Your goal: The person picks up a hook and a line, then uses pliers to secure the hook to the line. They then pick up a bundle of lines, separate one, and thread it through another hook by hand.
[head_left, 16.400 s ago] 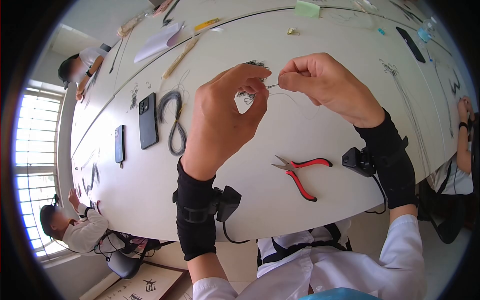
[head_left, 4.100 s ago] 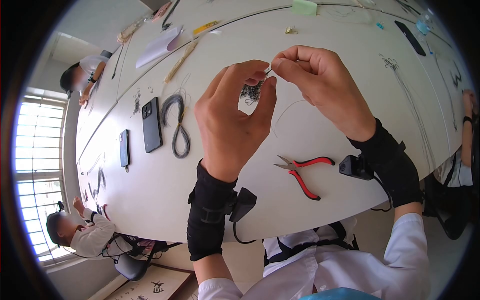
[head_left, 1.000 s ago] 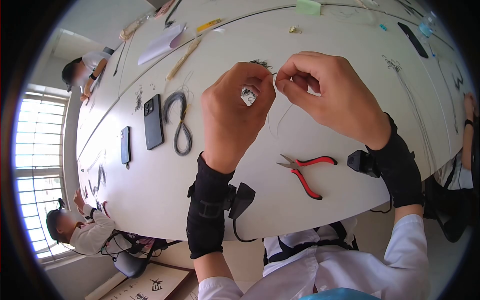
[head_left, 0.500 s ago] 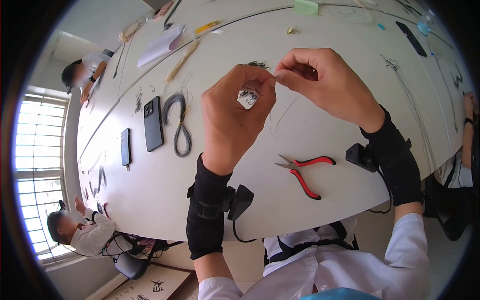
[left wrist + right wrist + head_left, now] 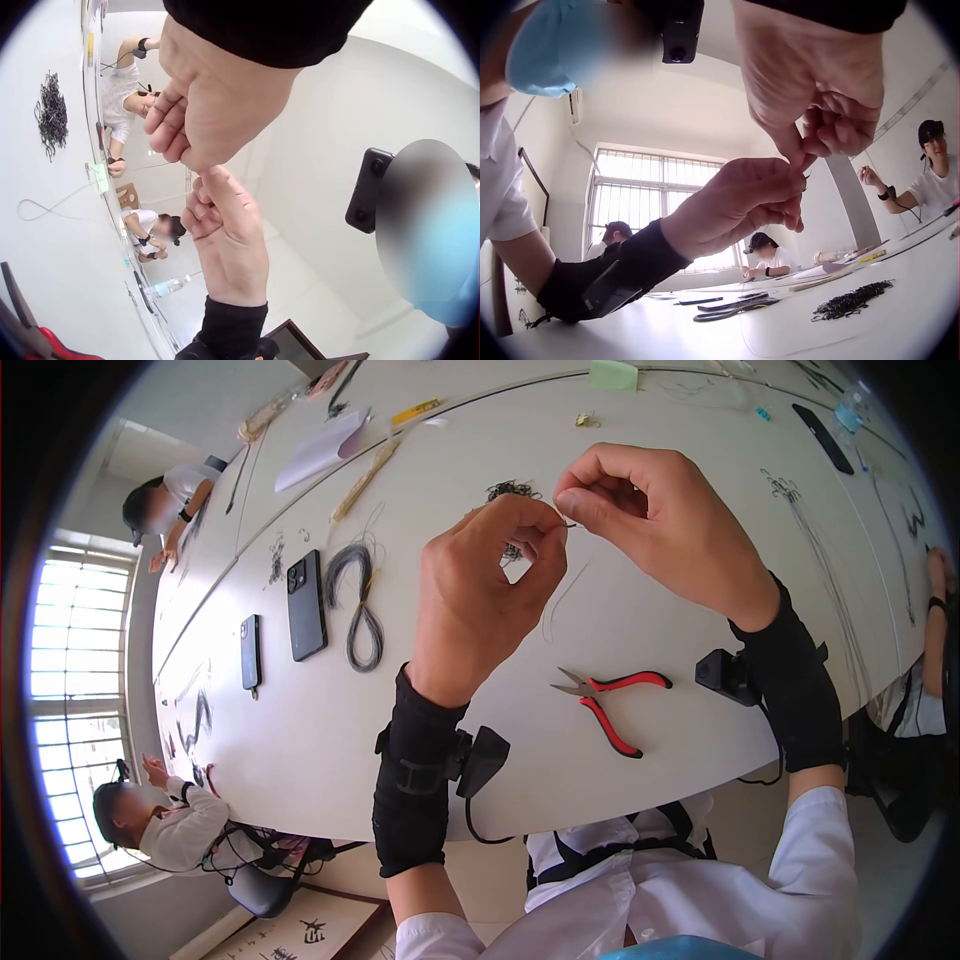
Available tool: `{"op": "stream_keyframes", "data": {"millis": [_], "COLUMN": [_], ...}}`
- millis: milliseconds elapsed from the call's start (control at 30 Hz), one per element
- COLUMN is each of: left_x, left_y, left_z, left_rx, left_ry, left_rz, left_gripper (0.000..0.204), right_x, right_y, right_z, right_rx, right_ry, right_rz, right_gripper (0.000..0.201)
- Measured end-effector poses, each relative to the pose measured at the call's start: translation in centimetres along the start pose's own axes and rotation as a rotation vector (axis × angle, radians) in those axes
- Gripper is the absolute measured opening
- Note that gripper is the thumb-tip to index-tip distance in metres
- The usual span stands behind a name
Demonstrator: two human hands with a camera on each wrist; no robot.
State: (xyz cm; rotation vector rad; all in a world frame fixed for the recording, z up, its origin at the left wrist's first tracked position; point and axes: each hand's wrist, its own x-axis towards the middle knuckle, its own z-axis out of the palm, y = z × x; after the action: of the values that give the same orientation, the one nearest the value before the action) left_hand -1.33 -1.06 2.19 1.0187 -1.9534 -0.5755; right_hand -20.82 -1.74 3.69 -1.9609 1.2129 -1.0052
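Between the thumb and index finger of my left hand [image 5: 480,595] a small dark fish hook [image 5: 571,525] is pinched, its end poking out past the fingertips. My right hand [image 5: 665,525] is close above it, thumb and index finger pinched together on what looks like the thin fishing line [image 5: 557,605] that hangs in a loop below the hands. In the right wrist view the hook [image 5: 806,178] shows as a dark tip at the left fingers, right under the right fingertips. Behind my left hand lies a heap of dark hooks [image 5: 513,489], partly hidden by it.
Red-handled pliers [image 5: 590,688] lie spread in front of me. To the left are two phones [image 5: 307,605] and a tied bundle of grey line [image 5: 363,622]. Hooks on long lines [image 5: 785,490] lie at right. Other people sit around the table [image 5: 450,780].
Both hands have shifted slightly right. Over the last half second the right hand rises a little and its fingertips part from the left ones. The pliers stay put.
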Motion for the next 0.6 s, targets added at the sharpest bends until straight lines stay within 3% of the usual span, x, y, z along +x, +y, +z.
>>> {"op": "stream_keyframes", "data": {"millis": [200,400,600], "left_x": [0.0,0.2,0.2], "left_y": [-0.9,-1.0,-1.0], "left_z": [0.1,-0.1,0.2], "left_rx": [-0.122,-0.103,0.034], "left_ry": [0.081,0.121,0.126], "left_rz": [-0.028,-0.051,0.048], "left_gripper": [0.009,0.008,0.009], "right_x": [0.4,-0.3,-0.9], "right_y": [1.5,0.1,-0.7], "right_z": [0.2,0.9,1.3], "right_rx": [0.094,0.085,-0.195], "right_ry": [-0.055,-0.041,0.128], "right_rz": [0.053,0.069,-0.266], "right_gripper": [0.020,0.019,0.011]}}
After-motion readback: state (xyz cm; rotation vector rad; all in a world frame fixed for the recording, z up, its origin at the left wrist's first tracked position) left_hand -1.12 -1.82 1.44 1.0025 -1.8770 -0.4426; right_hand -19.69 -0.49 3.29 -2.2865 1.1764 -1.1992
